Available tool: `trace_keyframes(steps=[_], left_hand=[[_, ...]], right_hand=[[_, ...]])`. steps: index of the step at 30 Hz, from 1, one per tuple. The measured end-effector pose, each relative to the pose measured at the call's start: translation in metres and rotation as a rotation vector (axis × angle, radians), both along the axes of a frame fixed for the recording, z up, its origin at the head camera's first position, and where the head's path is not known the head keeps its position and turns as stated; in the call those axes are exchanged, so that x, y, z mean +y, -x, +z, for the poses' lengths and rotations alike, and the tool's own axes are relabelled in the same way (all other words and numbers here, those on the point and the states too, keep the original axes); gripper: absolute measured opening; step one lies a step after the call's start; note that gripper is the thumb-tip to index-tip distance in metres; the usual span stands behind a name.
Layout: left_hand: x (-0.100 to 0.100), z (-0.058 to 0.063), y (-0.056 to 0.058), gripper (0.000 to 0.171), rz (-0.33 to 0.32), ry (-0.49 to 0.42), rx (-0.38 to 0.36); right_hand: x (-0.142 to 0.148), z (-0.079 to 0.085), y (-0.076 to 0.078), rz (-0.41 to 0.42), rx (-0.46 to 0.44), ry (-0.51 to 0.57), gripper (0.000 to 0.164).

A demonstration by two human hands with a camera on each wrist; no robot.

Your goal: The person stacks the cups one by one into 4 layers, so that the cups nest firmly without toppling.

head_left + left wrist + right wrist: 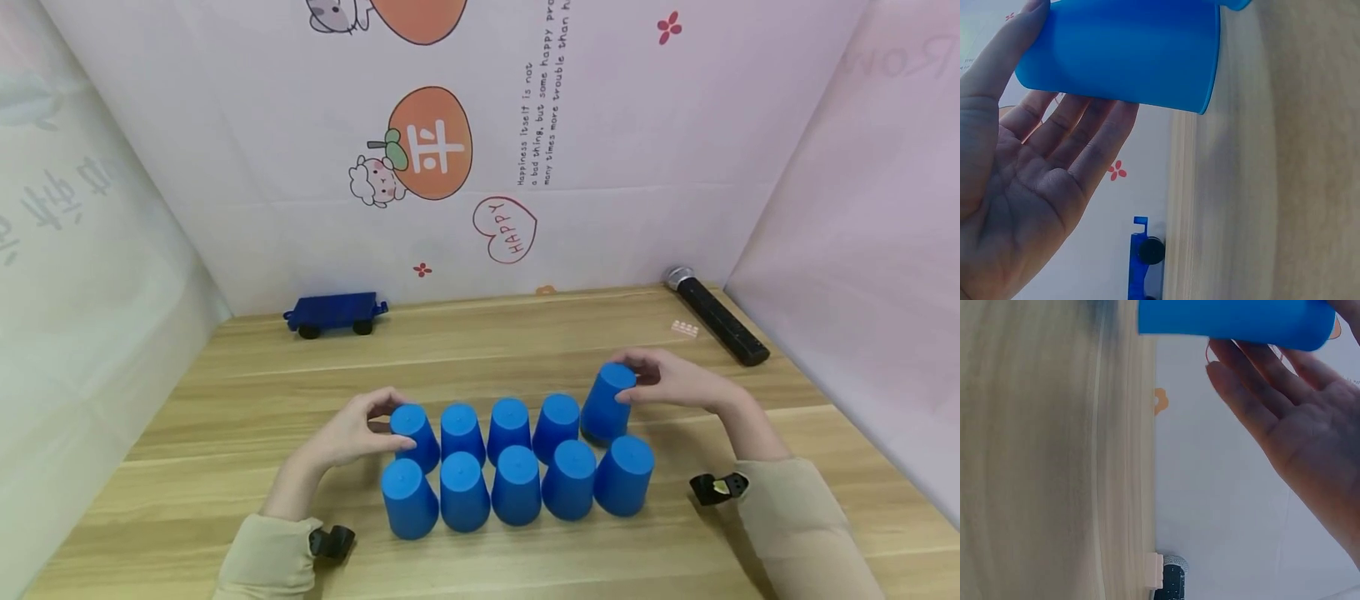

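The left hand (352, 429) holds the left cup (411, 421) of the back row, with the thumb on the near side and the fingers on the far side. The right hand (667, 379) grips in the same manner the right cup (606, 408) of this row, which reaches higher in the head view than its neighbours; I cannot tell if its rim touches the table (187, 433). Between these two stand three cups (509, 425), and just before them is a front row (517, 487) of five; all are blue and upside down. Farther back, at the left, there is a blue wagon (333, 312); at the right, a small pink block (685, 328) lies near a microphone (720, 317). Behind the table hangs a printed sheet (615, 167).
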State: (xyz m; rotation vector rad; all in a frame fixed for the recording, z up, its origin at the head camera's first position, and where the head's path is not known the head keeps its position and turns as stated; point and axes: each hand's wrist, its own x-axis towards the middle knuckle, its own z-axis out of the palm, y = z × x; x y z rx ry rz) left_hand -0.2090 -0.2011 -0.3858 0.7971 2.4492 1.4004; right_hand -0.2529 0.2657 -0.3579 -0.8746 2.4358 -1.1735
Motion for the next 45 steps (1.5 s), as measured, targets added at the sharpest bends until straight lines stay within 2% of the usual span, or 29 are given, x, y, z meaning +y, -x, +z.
trace_keyframes(steps=[4,11,15,19,28,37,45], left_hand=[[-0.001,0.001,0.001,0.037,0.002,0.001,0.004],[-0.001,0.000,0.001,0.037,0.003,0.016,0.004],[0.000,-0.001,0.001,0.038,0.015,0.030,-0.001],[0.002,-0.001,0.001,0.037,0.022,0.029,-0.003],[0.002,-0.002,0.000,0.038,0.025,0.023,-0.013],[0.001,-0.001,0.000,0.038,0.032,0.032,-0.016],[0.000,-0.002,0.001,0.038,0.034,0.030,-0.014]], right_hand=[[-0.001,0.002,0.000,-0.135,0.027,-0.009,0.043],[-0.005,0.002,-0.001,-0.294,0.068,0.002,0.046],[-0.010,0.000,0.003,-0.338,0.112,-0.005,0.047],[-0.015,-0.003,0.013,-0.350,0.139,-0.001,0.049],[-0.032,-0.003,0.044,-0.321,0.121,0.018,0.055],[-0.064,-0.013,0.063,-0.158,0.112,0.065,0.050],[-0.084,-0.016,0.071,-0.092,0.081,0.064,0.050]])
